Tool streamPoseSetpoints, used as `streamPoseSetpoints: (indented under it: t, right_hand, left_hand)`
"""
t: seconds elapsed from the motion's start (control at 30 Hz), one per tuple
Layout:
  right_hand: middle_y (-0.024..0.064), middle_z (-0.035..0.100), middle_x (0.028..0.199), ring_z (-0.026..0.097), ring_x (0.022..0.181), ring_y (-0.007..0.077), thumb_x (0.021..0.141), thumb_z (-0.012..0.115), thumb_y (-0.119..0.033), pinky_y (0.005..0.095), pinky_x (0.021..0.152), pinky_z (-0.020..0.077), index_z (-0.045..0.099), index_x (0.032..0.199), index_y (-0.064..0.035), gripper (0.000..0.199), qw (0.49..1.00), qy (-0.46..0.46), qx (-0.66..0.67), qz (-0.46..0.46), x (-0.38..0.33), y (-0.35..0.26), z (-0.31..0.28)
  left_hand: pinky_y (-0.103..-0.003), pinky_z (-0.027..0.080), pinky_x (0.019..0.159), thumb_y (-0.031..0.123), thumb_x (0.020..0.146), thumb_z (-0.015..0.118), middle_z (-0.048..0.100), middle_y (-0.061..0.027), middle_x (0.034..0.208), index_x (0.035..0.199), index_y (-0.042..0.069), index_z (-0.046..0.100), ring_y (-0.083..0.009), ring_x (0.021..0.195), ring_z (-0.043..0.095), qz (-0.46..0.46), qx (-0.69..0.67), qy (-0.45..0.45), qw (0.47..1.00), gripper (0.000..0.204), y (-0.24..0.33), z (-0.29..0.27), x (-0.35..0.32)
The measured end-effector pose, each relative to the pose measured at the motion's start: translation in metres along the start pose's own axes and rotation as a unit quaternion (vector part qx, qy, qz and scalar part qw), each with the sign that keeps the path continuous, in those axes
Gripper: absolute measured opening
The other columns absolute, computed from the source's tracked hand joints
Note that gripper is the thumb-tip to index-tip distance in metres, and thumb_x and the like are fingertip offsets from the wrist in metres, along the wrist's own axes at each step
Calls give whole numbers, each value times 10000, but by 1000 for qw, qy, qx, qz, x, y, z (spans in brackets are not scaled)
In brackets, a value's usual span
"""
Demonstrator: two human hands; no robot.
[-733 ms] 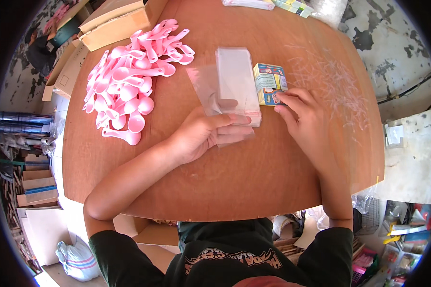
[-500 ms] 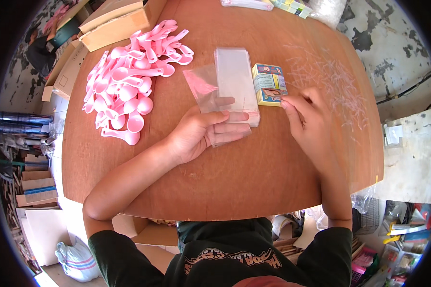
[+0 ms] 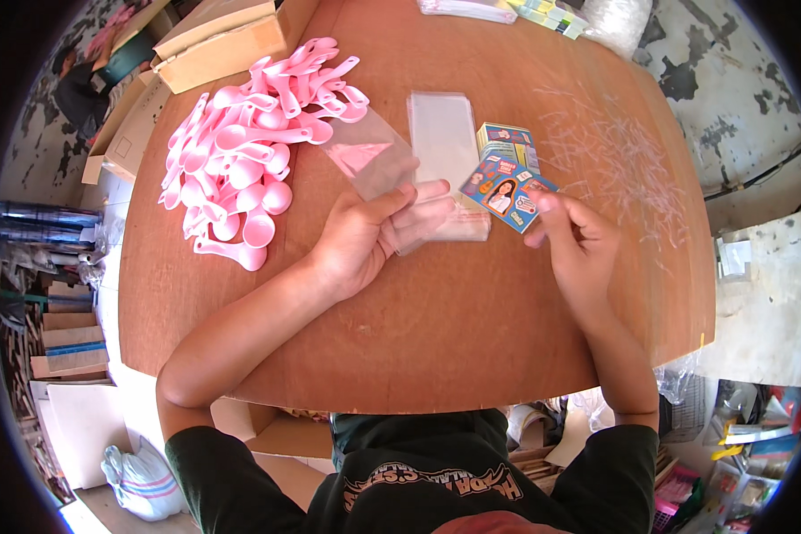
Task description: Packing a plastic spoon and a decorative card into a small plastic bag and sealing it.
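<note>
In my left hand (image 3: 360, 236) a clear plastic bag (image 3: 378, 156) is pinched under the thumb, with the fingers showing through the film. A pink patch shows at the bag's far end; I cannot tell whether it is inside. My right hand (image 3: 578, 236) grips a blue printed card (image 3: 510, 194) by its right side, tilted over the card stack's near edge. That stack of small printed cards (image 3: 507, 135) has yellowish sides. Between the hands, beyond the fingers, lies a pile of flat clear bags (image 3: 442, 125).
A heap of pink measuring spoons (image 3: 240, 160) covers the table's left side. Thin clear plastic strips (image 3: 614, 160) are scattered at the right. Cardboard boxes (image 3: 227, 44) stand at the far left, and packaged stacks (image 3: 467, 9) lie along the far edge. Another person (image 3: 84, 93) is in the left background.
My right hand has lifted a card off the stack and brought it slightly nearer. My left hand, with the bag, has shifted a little left and tilted.
</note>
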State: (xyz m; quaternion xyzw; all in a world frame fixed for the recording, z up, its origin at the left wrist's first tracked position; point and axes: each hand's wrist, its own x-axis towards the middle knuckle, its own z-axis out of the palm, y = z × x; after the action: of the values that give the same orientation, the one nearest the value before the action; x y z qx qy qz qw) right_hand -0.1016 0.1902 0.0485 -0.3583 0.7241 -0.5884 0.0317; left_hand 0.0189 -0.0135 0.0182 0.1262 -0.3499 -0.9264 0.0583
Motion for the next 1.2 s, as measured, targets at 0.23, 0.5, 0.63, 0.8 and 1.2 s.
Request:
streamPoseSetpoints:
  t: [0.23, 0.5, 0.63, 0.8, 1.2]
  right_hand:
    - [143, 622, 904, 663, 685, 185, 856, 611, -22, 284, 569, 557, 457, 1190, 22, 370, 949, -98, 174, 244, -4, 5, 8]
    - [130, 632, 883, 669, 674, 198, 858, 616, -68, 307, 584, 570, 483, 1146, 18, 329, 919, -103, 218, 312, -9, -11, 12]
    - [116, 651, 858, 665, 671, 181, 896, 596, -160, 294, 599, 556, 554, 1062, 5, 238, 920, -65, 243, 301, -12, -5, 12]
    - [83, 657, 868, 640, 713, 137, 898, 612, -202, 262, 630, 529, 609, 1020, 14, 248, 939, -71, 240, 238, -13, -4, 14]
    - [60, 660, 815, 606, 642, 93, 888, 632, -245, 239, 594, 513, 653, 993, 7, 274, 939, -83, 187, 276, -7, 1, 13]
  left_hand:
    - [-404, 424, 1020, 138, 950, 483, 513, -174, 1280, 1310, -3, 346, -268, 1188, 516, 72, 24, 27, 997, 409, 4, 3, 1]
    - [-396, 411, 1035, 172, 947, 497, 491, -147, 1305, 1342, 61, 334, -250, 1221, 486, 76, 24, 24, 997, 441, 3, -3, 4]
    - [-387, 432, 1017, 166, 947, 498, 510, -136, 1275, 1342, 50, 328, -252, 1209, 497, 71, 16, 33, 997, 446, 2, 3, 3]
    - [-400, 461, 966, 148, 954, 494, 525, -139, 1247, 1345, 22, 313, -254, 1151, 535, 59, 63, 14, 996, 449, -3, 5, -2]
    - [-345, 582, 610, 206, 943, 530, 633, -212, 966, 1329, -37, 331, -243, 820, 673, 23, 315, 77, 946, 497, 15, 10, -1]
